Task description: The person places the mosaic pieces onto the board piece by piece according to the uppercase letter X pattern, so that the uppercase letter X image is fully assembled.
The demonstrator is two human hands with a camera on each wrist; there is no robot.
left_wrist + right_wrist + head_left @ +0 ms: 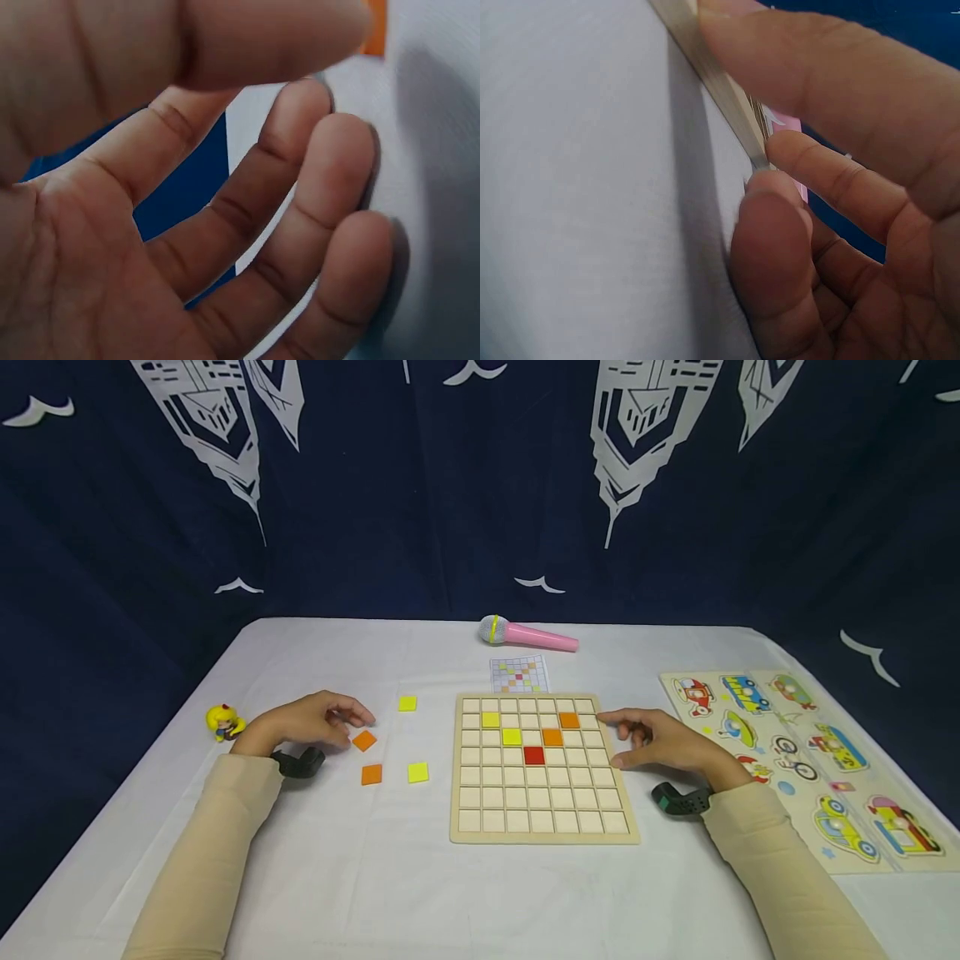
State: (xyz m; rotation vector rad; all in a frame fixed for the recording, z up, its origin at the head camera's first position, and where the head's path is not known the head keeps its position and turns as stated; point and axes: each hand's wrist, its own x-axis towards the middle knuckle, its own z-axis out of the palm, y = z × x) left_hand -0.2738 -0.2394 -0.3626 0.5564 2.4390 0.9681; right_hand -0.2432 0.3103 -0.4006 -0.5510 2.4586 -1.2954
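A wooden grid board point(543, 838) lies on the table. In its cells are two yellow tiles, including one upper-left tile point(491, 719), two orange tiles, including a middle one point(552, 738), and a red tile point(534, 756). My right hand point(660, 742) rests at the board's right side, thumb and fingertips touching the edge. Left of the board, my left hand point(309, 720) lies low, fingers loosely bent and holding nothing. Beside its thumb is a turned orange tile point(363, 741); another orange tile point(371, 774) and two yellow tiles, one nearer point(417, 772), one farther point(407, 703), lie close by.
Behind the board lies a small printed pattern card point(519, 674), and beyond it a pink toy microphone point(542, 637). A yellow-haired figurine point(224, 722) is by my left wrist. Vehicle picture boards point(806, 760) lie at the right, partly under my right forearm.
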